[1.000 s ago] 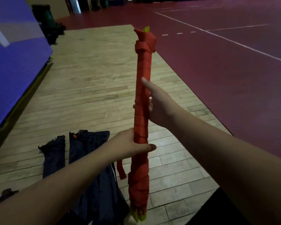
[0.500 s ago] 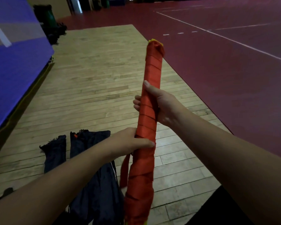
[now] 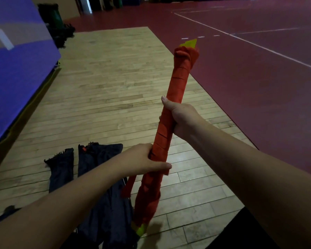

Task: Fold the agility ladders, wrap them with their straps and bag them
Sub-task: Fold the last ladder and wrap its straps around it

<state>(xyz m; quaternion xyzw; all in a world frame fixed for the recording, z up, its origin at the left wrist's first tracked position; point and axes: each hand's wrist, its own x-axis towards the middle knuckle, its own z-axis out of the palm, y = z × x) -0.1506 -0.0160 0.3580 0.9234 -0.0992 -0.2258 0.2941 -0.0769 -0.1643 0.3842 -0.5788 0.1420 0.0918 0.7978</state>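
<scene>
1. Far left of frame: a blue panel (image 3: 16, 69) stands along the edge of the wooden floor (image 3: 106, 87).
2. Lower left: two dark bags lie flat on the boards, side by side. The smaller bag (image 3: 61, 169) is on the left. The larger bag (image 3: 101, 177) is just right of it, with a small orange spot near its top edge and its lower part passing under the left forearm.
3. Lower centre: the left hand (image 3: 142, 159) grips the lower part of the ladder bundle (image 3: 176, 90), fingers curled behind it and thumb laid across the front.
4. Centre: the bundle is held in the air over the boards, long and narrow, with its top leaning to the right. An orange strap (image 3: 162, 133) is wound round it along its length. Yellow-green ends poke out at the top (image 3: 188, 43) and the bottom (image 3: 141, 229). A loose strap tail (image 3: 128, 186) hangs just below the left hand, on the bundle's left side.
5. Right of centre: the right hand (image 3: 181, 117) grips the bundle's middle, above the left hand and apart from it. Its thumb points up along the wrap.
6. Right side: a dark red court floor (image 3: 258, 105) crossed by white lines (image 3: 258, 44).
</scene>
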